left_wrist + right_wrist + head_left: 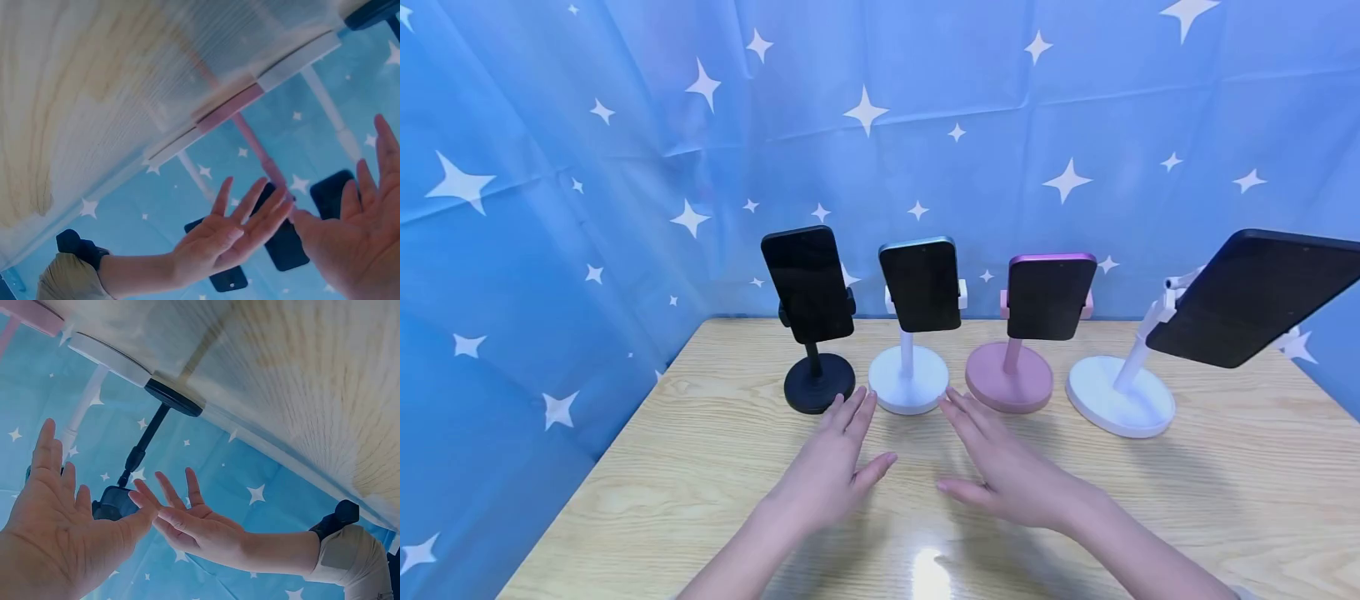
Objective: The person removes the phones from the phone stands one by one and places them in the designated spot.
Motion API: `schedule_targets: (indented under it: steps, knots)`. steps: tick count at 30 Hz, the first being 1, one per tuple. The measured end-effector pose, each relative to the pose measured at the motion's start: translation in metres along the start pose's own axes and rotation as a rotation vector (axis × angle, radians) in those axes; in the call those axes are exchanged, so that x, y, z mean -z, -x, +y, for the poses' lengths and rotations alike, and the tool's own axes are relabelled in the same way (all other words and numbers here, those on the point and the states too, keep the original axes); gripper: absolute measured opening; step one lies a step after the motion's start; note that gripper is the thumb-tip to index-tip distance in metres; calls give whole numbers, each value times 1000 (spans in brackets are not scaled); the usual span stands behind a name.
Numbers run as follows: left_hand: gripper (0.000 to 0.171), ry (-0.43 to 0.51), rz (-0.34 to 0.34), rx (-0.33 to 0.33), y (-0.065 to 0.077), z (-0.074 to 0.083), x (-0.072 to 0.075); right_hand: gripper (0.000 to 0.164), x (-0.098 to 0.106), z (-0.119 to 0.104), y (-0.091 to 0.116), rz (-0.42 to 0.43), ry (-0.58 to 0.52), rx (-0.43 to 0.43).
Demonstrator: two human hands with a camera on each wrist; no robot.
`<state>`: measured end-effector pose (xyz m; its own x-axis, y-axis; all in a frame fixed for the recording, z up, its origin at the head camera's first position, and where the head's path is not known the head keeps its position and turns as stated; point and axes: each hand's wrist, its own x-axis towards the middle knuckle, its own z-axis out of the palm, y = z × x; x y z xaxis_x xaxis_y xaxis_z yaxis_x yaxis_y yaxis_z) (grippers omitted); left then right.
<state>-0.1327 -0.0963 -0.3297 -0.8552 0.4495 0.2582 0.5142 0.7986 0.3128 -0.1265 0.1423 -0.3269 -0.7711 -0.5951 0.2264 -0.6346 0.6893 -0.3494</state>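
My left hand (831, 467) hovers over the table in front of the black phone stand (818, 383) and the white phone stand (908, 379), fingers straight and thumb spread. Facing it is my right hand (1011, 467), likewise with fingers extended, in front of the white stand and the pink phone stand (1010, 377). Neither holds anything. A dark phone (808, 283) sits upright in the black stand, a light-blue-edged phone (922, 283) in the white one, and a purple-edged phone (1051, 296) in the pink one. The palms show in both wrist views.
At the right, another white stand (1120, 396) carries a large dark tablet (1255, 296) that leans out over the table. The wooden table (647, 492) ends at a blue star-printed curtain (625, 267) behind and on the left.
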Motion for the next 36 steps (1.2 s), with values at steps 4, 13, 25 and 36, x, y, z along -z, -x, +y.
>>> schedule_targets:
  steps: [4,13,25,36]
  knots:
    - [67,2,26,27,1,-3,3,77,-1,-2,-7,-14,-36,-6]
    - [61,-1,132,45,1,-8,6,78,0,-9,-21,-41,-108,-38]
    - [58,89,244,164,4,-13,8,81,2,-18,-35,-52,-237,-78]
    - [58,160,351,242,2,-17,14,80,-1,-21,-48,-20,-307,-94]
